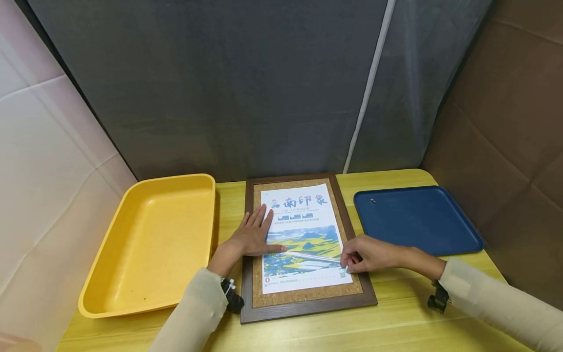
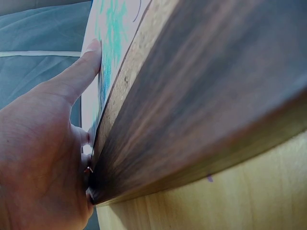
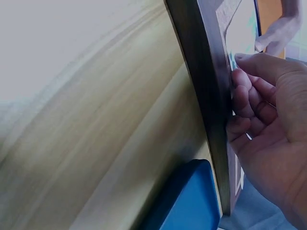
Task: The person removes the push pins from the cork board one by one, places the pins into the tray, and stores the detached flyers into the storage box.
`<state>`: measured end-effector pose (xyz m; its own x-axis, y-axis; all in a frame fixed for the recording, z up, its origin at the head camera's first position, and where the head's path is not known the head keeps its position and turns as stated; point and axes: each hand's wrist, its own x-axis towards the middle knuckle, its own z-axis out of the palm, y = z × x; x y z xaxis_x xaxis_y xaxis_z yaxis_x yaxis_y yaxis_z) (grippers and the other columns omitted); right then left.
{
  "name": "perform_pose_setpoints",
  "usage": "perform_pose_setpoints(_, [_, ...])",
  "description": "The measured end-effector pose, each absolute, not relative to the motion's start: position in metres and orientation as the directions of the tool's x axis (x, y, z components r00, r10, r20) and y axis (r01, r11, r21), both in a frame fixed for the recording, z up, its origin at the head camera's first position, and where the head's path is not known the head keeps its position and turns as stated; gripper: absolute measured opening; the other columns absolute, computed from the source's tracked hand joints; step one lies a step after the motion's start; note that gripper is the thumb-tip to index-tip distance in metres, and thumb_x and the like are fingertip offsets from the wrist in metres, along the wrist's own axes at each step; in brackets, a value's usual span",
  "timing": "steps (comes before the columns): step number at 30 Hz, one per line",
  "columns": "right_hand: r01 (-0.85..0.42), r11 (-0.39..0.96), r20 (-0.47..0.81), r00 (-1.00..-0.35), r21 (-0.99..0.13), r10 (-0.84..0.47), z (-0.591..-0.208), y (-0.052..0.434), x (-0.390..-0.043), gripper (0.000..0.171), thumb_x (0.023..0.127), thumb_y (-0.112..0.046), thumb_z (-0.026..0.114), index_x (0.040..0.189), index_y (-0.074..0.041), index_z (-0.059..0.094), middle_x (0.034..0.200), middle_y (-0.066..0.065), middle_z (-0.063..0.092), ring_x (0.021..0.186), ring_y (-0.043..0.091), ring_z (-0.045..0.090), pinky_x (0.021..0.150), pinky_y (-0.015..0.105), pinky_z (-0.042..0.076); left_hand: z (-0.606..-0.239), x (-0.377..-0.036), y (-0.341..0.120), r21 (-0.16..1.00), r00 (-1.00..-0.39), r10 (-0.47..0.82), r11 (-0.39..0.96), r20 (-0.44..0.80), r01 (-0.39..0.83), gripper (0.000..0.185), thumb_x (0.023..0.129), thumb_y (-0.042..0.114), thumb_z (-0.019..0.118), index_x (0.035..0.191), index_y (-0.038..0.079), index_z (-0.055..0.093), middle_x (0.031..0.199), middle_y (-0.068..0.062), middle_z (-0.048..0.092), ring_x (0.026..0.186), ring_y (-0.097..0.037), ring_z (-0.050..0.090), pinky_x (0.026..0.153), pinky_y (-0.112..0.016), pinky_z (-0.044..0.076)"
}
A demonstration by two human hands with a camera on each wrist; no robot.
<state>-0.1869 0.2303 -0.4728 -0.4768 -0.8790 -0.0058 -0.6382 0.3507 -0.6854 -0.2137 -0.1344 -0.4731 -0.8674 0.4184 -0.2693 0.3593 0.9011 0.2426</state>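
A printed paper poster (image 1: pixel 299 239) lies on a cork board (image 1: pixel 303 299) with a dark brown wooden frame (image 1: pixel 308 310). Flat across the poster's left side, my left hand (image 1: pixel 250 239) has its fingers spread toward the top and its thumb reaching inward. In the left wrist view, that thumb (image 2: pixel 86 67) rests on the print. My right hand (image 1: pixel 367 253) has curled fingers, and its thumb and forefinger pinch at the poster's lower right edge. From the right wrist view, the curled fingers (image 3: pixel 242 98) lie over the frame's side. Small dots show at the poster's top corners.
To the left stands a deep yellow tray (image 1: pixel 149 244), close beside the frame. A shallow blue tray (image 1: pixel 418 220) lies at the right, holding small shiny pieces (image 1: pixel 373 200) near its far left corner. Grey cloth (image 1: pixel 220 88) hangs behind the wooden table (image 1: pixel 396 313).
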Motion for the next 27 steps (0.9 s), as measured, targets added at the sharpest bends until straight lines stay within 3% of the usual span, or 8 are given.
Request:
perform_pose_setpoints(9, [-0.650, 0.332, 0.044, -0.491, -0.684, -0.870, -0.4798, 0.2316, -0.1834, 0.009, 0.094, -0.002, 0.077, 0.094, -0.011, 0.078, 0.077, -0.009, 0.061, 0.067, -0.007, 0.047, 0.059, 0.018, 0.047, -0.4727, -0.2134, -0.1337, 0.240, -0.864, 0.423, 0.900, -0.273, 0.365, 0.118, 0.090, 0.072, 0.063, 0.170, 0.004, 0.010, 0.177, -0.020, -0.001, 0.164, -0.038, 0.000, 0.131, -0.058, 0.000])
perform_pose_setpoints(17, [-0.592, 0.389, -0.005, -0.545, -0.705, -0.838, -0.4795, 0.2314, -0.1820, 0.009, 0.094, -0.004, 0.078, 0.093, -0.012, 0.077, 0.077, -0.010, 0.063, 0.067, -0.006, 0.050, 0.060, 0.019, 0.048, -0.4711, -0.2141, -0.1339, 0.238, -0.862, 0.426, 0.899, -0.274, 0.368, 0.118, 0.090, 0.073, 0.062, 0.170, 0.005, 0.009, 0.177, -0.020, -0.002, 0.164, -0.038, 0.000, 0.131, -0.058, 0.000])
perform_pose_setpoints(27, [-0.560, 0.432, -0.052, -0.568, -0.707, -0.821, -0.4786, 0.2304, -0.1824, 0.008, 0.095, -0.008, 0.078, 0.092, -0.014, 0.076, 0.077, -0.013, 0.061, 0.066, -0.005, 0.050, 0.061, 0.019, 0.048, -0.4698, -0.2132, -0.1346, 0.249, -0.863, 0.424, 0.898, -0.274, 0.362, 0.117, 0.091, 0.072, 0.063, 0.170, 0.004, 0.009, 0.177, -0.021, -0.002, 0.164, -0.039, -0.001, 0.131, -0.058, 0.000])
